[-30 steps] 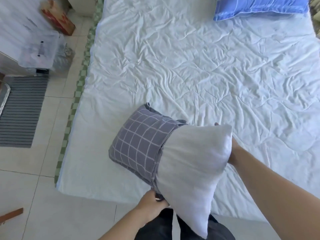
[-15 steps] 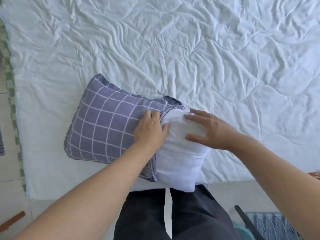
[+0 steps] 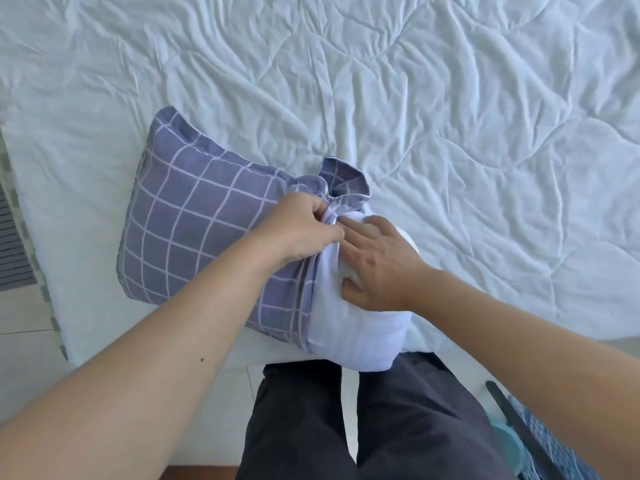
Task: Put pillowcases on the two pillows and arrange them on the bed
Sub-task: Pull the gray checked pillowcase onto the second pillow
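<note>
partly cased: grey checked pillowcase [image 3: 194, 237] bunched, pinched by left hand [image 3: 301, 233]; white pillow [image 3: 360, 337] end bare, right hand [image 3: 377, 268] pressing flat.

- bright, even daylight fills the scene; the white quilt [image 3: 450, 116] reads slightly cool and bluish, close to washed out along the top edge.
- shadows are soft: shallow grey ones sit in the quilt's wrinkles, and a faint one lies under the pillow [image 3: 360, 327] at the bed's near edge.
- the light seems to come from above and the right, though that is hard to tell.
- no hard glare anywhere.
- the left hand [image 3: 298, 230] and right hand [image 3: 381, 265] look a little soft, with smeared detail in the skin.
- wide-angle distortion swells both forearms at the lower corners and bends the striped mat [image 3: 10, 244] at the left edge.
</note>
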